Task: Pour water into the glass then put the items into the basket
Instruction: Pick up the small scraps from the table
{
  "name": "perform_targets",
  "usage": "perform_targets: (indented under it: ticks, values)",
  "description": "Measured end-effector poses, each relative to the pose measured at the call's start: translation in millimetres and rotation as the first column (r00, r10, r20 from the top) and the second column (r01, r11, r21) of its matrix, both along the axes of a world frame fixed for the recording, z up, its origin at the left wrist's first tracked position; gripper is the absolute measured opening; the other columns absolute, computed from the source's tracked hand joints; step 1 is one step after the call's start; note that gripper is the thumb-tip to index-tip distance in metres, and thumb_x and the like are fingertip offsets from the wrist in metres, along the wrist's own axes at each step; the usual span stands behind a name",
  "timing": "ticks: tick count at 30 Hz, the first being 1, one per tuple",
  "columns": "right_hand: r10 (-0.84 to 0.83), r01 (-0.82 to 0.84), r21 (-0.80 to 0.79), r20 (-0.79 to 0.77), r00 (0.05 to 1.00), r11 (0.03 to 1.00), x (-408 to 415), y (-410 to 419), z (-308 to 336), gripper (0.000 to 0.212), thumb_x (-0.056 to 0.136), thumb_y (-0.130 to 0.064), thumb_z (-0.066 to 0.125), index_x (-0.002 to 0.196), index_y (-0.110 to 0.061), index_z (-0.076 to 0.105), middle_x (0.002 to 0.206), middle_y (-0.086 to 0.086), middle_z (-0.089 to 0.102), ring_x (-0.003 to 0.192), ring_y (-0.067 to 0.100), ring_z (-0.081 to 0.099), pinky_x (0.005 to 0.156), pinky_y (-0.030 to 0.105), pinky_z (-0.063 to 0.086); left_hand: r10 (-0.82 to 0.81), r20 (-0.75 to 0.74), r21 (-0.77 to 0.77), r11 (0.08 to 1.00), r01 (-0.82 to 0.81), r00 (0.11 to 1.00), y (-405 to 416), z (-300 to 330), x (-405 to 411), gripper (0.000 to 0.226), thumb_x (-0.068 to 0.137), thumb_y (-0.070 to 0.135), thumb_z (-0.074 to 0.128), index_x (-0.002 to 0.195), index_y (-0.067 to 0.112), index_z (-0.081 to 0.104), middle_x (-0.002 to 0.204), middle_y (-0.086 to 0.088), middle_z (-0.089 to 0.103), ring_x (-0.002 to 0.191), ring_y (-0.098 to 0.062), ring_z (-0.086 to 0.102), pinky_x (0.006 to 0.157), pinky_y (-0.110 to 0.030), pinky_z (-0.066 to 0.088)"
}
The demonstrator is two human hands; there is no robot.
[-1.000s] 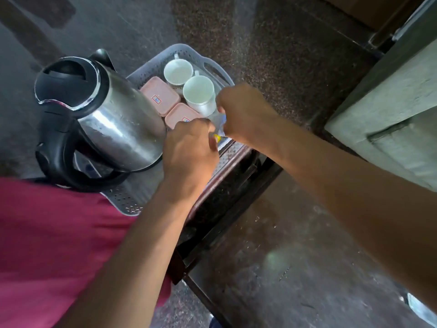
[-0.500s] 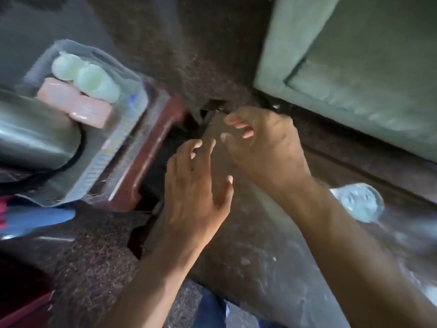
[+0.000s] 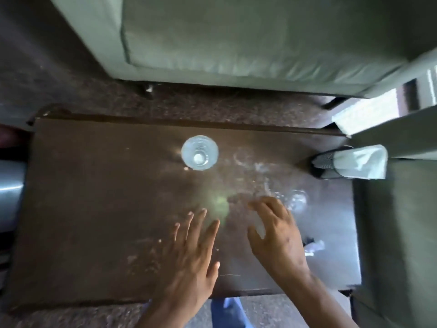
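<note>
A clear drinking glass (image 3: 199, 152) stands upright near the far edge of the dark brown table (image 3: 94, 209). A second clear glass (image 3: 296, 202) shows faintly on the table's right part, just beyond my right hand (image 3: 276, 235). That hand hovers over the table with its fingers spread and nothing in it. My left hand (image 3: 194, 254) is beside it to the left, fingers apart and empty. A strip of the steel kettle (image 3: 10, 188) shows at the left edge. The basket is out of view.
A green sofa (image 3: 236, 39) runs along the far side of the table. A mesh holder with folded paper (image 3: 350, 163) lies at the table's right end, next to another green seat (image 3: 397, 221). A small crumpled scrap (image 3: 313, 247) lies near my right hand.
The view has swung right, away from the basket and kettle, onto the table. Both hands let go at the basket, drew back and now hover open over the tabletop.
</note>
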State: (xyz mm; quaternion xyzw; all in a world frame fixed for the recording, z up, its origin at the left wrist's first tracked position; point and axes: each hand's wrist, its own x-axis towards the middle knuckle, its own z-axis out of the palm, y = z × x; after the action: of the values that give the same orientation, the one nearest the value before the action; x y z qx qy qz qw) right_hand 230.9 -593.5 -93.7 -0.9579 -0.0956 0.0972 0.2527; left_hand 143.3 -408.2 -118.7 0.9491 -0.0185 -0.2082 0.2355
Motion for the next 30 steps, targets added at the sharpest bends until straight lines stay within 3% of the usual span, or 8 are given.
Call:
perform_targets:
  ticks: [3, 5, 8, 10, 12, 16, 23, 30]
  values:
    - [-0.043, -0.011, -0.231, -0.229, 0.972, 0.973, -20, -57, -26, 0.093, 0.057, -0.005, 0.093, 0.135, -0.035, 0.051, 0.131, 0.012, 0.064, 0.108, 0.040, 0.067, 0.089, 0.048, 0.060, -0.130, -0.071, 0.072, 0.988, 0.135, 0.989, -34, -17, 8, 0.115, 0.043, 0.043, 0.104, 0.147, 0.013, 0.068, 0.163, -0.021, 0.053, 0.146, -0.047, 0.056, 0.114, -0.062, 0.049]
    - [-0.114, -0.009, -0.348, -0.332, 0.936, 0.937, -30, -87, -36, 0.092, 0.063, -0.012, 0.091, 0.142, -0.036, 0.051, 0.146, 0.015, 0.055, 0.124, 0.043, 0.059, 0.097, 0.054, 0.053, -0.186, -0.136, 0.119, 0.972, 0.202, 0.973, -54, -24, 16, 0.121, 0.047, 0.046, 0.103, 0.156, 0.015, 0.060, 0.170, -0.023, 0.042, 0.152, -0.051, 0.048, 0.114, -0.069, 0.048]
    - [-0.157, -0.018, -0.444, -0.356, 0.921, 0.896, -43, -119, -45, 0.087, 0.066, -0.019, 0.090, 0.142, -0.034, 0.049, 0.153, 0.016, 0.047, 0.133, 0.042, 0.051, 0.102, 0.054, 0.050, -0.254, -0.188, 0.193, 0.938, 0.289, 0.949, -81, -43, 20, 0.125, 0.085, 0.058, 0.078, 0.174, 0.029, -0.004, 0.178, -0.013, -0.028, 0.167, -0.044, -0.014, 0.134, -0.064, 0.003]
    - [-0.160, -0.020, -0.442, -0.366, 0.917, 0.897, -47, -134, -51, 0.090, 0.059, -0.019, 0.095, 0.133, -0.034, 0.046, 0.150, 0.016, 0.049, 0.133, 0.043, 0.051, 0.098, 0.054, 0.052, -0.274, -0.193, 0.218, 0.924, 0.314, 0.942, -93, -54, 20, 0.127, 0.090, 0.058, 0.073, 0.170, 0.031, -0.022, 0.171, -0.007, -0.046, 0.164, -0.040, -0.029, 0.134, -0.060, -0.005]
    - [-0.153, -0.020, -0.427, -0.367, 0.917, 0.904, -50, -146, -57, 0.088, 0.054, -0.011, 0.095, 0.129, -0.033, 0.054, 0.149, 0.015, 0.049, 0.134, 0.041, 0.051, 0.096, 0.053, 0.054, -0.270, -0.200, 0.222, 0.924, 0.312, 0.942, -101, -61, 17, 0.129, 0.089, 0.057, 0.076, 0.169, 0.032, -0.023, 0.169, -0.006, -0.049, 0.164, -0.039, -0.029, 0.135, -0.059, -0.001]
    - [-0.151, -0.001, -0.416, -0.332, 0.931, 0.909, -51, -155, -68, 0.077, 0.068, -0.003, 0.084, 0.134, -0.033, 0.059, 0.154, 0.007, 0.044, 0.135, 0.033, 0.050, 0.089, 0.043, 0.059, -0.236, -0.190, 0.233, 0.932, 0.277, 0.953, -106, -69, 15, 0.127, 0.089, 0.052, 0.079, 0.172, 0.031, -0.014, 0.172, -0.007, -0.045, 0.166, -0.039, -0.026, 0.136, -0.058, 0.005]
    - [-0.187, 0.088, -0.374, -0.238, 0.953, 0.923, -52, -162, -79, 0.043, 0.072, 0.000, 0.083, 0.105, -0.026, 0.074, 0.126, 0.009, 0.061, 0.110, 0.035, 0.062, 0.058, 0.040, 0.059, -0.217, -0.178, 0.224, 0.941, 0.254, 0.960, -108, -71, 13, 0.127, 0.089, 0.044, 0.081, 0.173, 0.030, -0.013, 0.175, -0.007, -0.038, 0.165, -0.038, -0.028, 0.136, -0.056, 0.001]
    - [-0.214, 0.086, -0.446, -0.247, 0.945, 0.891, -41, -161, -72, 0.016, 0.082, -0.017, 0.082, 0.091, -0.025, 0.070, 0.096, -0.005, 0.072, 0.100, 0.027, 0.064, 0.062, 0.039, 0.059, -0.185, -0.189, 0.218, 0.950, 0.224, 0.965, -110, -78, 9, 0.126, 0.088, 0.032, 0.080, 0.173, 0.032, -0.014, 0.174, -0.005, -0.041, 0.165, -0.037, -0.029, 0.136, -0.058, -0.002]
